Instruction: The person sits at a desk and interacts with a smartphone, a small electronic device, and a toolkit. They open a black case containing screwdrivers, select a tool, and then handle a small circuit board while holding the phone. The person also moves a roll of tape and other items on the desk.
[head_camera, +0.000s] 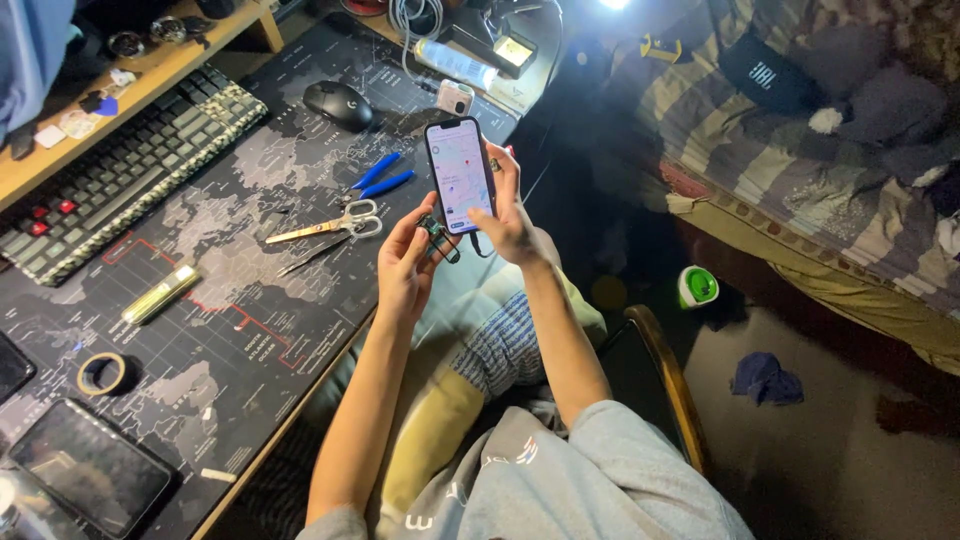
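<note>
Fingers (500, 180) of the right hand (508, 215) curled shut around a lit smartphone (460, 175), upright above the lap; the left hand (405, 265) pinched a small dark circuit module (438, 238) just below it — touching or not, unclear. Scissors (330, 226) and blue-handled pliers (380, 178) lay unused on the desk mat (230, 330) to the left — apparently the tool work was not in hand.

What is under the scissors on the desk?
The scissors lie on a dark map-printed desk mat, beside slim tweezers. The desk surface beneath the mat is covered.
</note>
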